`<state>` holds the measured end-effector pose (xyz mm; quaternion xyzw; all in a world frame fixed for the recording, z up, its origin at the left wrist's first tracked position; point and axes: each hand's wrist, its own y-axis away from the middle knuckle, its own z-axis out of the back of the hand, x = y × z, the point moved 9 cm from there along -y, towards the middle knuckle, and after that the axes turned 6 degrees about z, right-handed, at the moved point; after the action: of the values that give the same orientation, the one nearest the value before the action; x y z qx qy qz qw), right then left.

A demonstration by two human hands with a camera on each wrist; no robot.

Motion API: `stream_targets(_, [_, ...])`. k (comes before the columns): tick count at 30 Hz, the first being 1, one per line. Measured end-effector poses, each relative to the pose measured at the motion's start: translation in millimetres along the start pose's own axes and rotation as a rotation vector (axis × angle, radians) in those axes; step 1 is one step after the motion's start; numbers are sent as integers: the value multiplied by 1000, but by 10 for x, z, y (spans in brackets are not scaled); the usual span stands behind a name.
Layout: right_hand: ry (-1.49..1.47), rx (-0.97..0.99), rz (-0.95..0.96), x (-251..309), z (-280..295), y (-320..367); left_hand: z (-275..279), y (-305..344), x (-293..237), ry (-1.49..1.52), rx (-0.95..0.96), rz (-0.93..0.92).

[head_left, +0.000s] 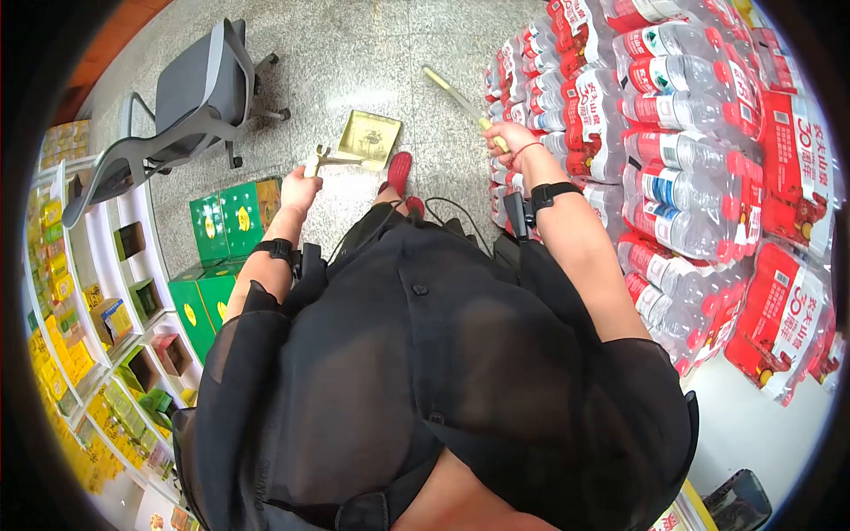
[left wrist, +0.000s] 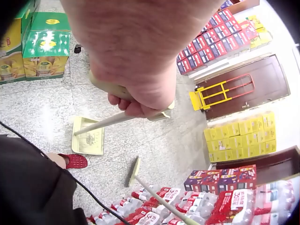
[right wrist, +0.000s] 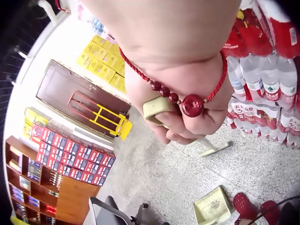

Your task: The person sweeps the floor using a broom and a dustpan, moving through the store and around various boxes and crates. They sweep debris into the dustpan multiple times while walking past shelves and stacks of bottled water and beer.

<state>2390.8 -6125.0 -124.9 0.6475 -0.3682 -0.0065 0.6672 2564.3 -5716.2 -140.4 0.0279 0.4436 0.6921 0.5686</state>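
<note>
The left hand [head_left: 303, 188] grips the top of a pale yellow dustpan handle; in the left wrist view its shaft [left wrist: 105, 123] runs down to the pan [left wrist: 89, 136], which lies on the floor. Curled round the pale broom handle [right wrist: 158, 108] is the right hand [right wrist: 180, 117], with a red beaded bracelet at the wrist. The broom head [left wrist: 134, 172] is beside the stacked bottles, apart from the pan. From the head view, the pan [head_left: 369, 140] is in front of the red shoes [head_left: 400, 172] and holds a little debris too small to identify.
Packs of bottled water [head_left: 673, 168] are stacked at the right. On the left are a grey wheeled chair [head_left: 202, 84], green boxes [head_left: 239, 221] and shelves of goods [head_left: 88, 292]. A yellow and red hand truck [left wrist: 225, 93] leans by a brown door. A black cable [left wrist: 61, 168] hangs near the legs.
</note>
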Motion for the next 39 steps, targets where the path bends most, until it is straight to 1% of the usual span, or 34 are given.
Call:
stream_targets(1, [2,-1,1,44,-69,-49,-22,-97,-4,-5,4,-1])
stream_targets(3, [-1,-85,-1,101,-123,-114,-39,-248,-66,-7,12,-5])
stream_targets(5, [3,-90,4,135,-221,-127,-60,-352,-155,-54,15,-9])
stream_targets(6, [-24,-75,-36,132,-310,-77,-8,-287,-347,-117,11,-45])
stream_targets(7, [-51,-60,-77,147,-362,-61,13,-353,-406,-114,18,-46])
stream_targets(8, [13,15,-90,93,-370,-174,21,-421,-439,-116,39,-43])
stream_targets(9, [18,9,-93,142,-394,-161,34,-488,-459,-117,57,-39])
stream_targets(11, [127,105,-105,232,-559,-95,74,-624,-511,-77,64,-49])
stream_targets(13, [139,107,-104,417,-600,-96,139,-730,-591,-87,41,-50])
stream_targets(15, [73,127,-119,634,-625,-62,160,-824,-714,-51,67,-38])
stream_targets(17, [122,109,-111,831,-601,-58,260,-848,-920,-135,66,-74])
stream_targets(19, [67,170,-116,1038,-578,-71,343,-932,-1012,-153,62,-91])
stream_targets(20, [52,119,-94,1132,-486,-97,383,-975,-1055,-175,58,-109])
stream_targets(21, [49,120,-95,1195,-430,-127,415,-1039,-1050,-178,58,-109])
stream_targets(23, [4,62,-43,1366,-278,-225,439,-1185,-1005,-108,77,-103])
stream_targets(24, [25,33,-6,1471,-248,-251,448,-1235,-1009,-111,77,-102])
stream_targets(25, [23,34,-7,1511,-266,-310,461,-1284,-1002,-105,73,-90])
stream_targets(27, [-11,-33,15,1604,-240,-462,496,-1339,-1027,-100,69,-74])
stream_targets(28, [37,-62,35,1621,-247,-580,520,-1335,-1086,-102,71,-79])
stream_targets(31, [21,-97,51,1499,-289,-981,531,-1428,-1112,-124,82,-83])
stream_targets(33, [25,-113,8,1359,-380,-1132,538,-1498,-1144,-145,92,-79])
stream_targets(35, [15,-34,0,1286,-498,-1150,551,-1501,-1157,-137,103,-40])
stream_targets(39, [63,21,-57,1233,-649,-876,516,-1497,-1226,-158,113,-31])
